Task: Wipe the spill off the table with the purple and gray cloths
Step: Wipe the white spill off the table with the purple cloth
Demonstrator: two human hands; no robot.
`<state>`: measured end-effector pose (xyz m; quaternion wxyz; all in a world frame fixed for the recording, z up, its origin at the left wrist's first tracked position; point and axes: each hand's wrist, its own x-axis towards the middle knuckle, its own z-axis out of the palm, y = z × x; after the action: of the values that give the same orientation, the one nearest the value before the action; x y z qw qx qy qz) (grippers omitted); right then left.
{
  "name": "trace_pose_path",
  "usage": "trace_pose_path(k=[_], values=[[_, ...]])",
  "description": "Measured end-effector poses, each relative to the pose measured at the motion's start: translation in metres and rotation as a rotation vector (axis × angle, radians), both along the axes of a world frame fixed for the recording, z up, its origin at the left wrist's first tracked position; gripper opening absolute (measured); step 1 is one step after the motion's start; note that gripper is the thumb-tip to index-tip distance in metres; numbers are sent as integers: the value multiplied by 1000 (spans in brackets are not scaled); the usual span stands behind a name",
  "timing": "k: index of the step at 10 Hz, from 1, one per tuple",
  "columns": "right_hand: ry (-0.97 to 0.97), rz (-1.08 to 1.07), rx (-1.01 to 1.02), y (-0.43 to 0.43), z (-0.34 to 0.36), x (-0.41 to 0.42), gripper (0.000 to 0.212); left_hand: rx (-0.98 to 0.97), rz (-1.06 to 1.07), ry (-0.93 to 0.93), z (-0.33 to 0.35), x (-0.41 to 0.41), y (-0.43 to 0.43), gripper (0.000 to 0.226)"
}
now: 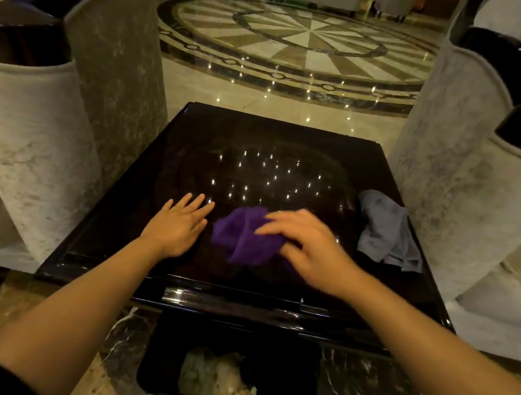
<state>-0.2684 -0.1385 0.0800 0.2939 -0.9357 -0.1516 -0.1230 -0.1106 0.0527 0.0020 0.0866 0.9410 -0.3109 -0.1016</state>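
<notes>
A glossy black square table [213, 140] fills the middle of the view. A crumpled purple cloth [242, 234] lies on its near half. My right hand [308, 245] presses down on the cloth's right side, fingers spread over it and blurred by motion. My left hand [178, 223] rests flat on the table just left of the cloth, fingers apart, holding nothing. A gray cloth [385, 231] lies bunched near the table's right edge, apart from both hands. No spill is clearly visible on the dark, reflective top.
Two pale upholstered armchairs with black glossy arms flank the table, one on the left [36, 137] and one on the right [481, 201]. A black waste bin [162, 354] with crumpled paper stands on the floor below the near edge. Polished marble floor lies beyond.
</notes>
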Motion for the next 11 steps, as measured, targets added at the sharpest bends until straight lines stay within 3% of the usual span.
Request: trace_pose_path(k=[1,3,5,6,7,9,11], values=[[-71,-134,18,-30,22,16,27,-4,8,-11,-1,-2,0,48],[-30,-309,-65,-87,16,57,25,-3,1,-20,-4,0,1,48],[327,-428,-59,-112,-43,84,22,1,-2,-29,-7,3,2,48],[344,-494,-24,-114,-59,86,38,3,0,-35,-8,5,1,48],[347,-431,-219,-114,-62,80,47,2,-4,-38,-8,5,1,48],[362,-330,-382,-116,-61,50,43,-5,-1,-35,-7,2,0,48],[345,-367,-411,-105,-63,25,44,-7,8,-32,-4,-1,0,48]])
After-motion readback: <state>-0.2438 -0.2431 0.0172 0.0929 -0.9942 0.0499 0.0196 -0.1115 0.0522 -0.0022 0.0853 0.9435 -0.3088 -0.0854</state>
